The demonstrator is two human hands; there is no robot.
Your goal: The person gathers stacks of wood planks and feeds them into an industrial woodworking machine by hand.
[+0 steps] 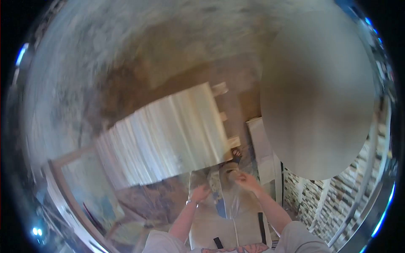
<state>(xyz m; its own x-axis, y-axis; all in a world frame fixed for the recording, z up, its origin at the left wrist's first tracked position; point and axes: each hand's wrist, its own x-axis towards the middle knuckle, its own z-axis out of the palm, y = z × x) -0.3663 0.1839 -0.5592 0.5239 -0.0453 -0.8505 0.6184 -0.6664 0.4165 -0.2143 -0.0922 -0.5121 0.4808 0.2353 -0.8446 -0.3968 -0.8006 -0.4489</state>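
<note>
Currently | left hand point(199, 193), right hand point(247, 181) over pale trousers point(244, 217) | grips: cannot tell, blurred | white slatted panel point(168, 130) beyond

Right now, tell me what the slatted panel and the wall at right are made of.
The slatted panel: likely bare, unfinished pale wood; parallel boards with block ends, though blur softens it. The wall: seems rough, matte stacked stone or brick; small staggered courses with dark joints.
</note>
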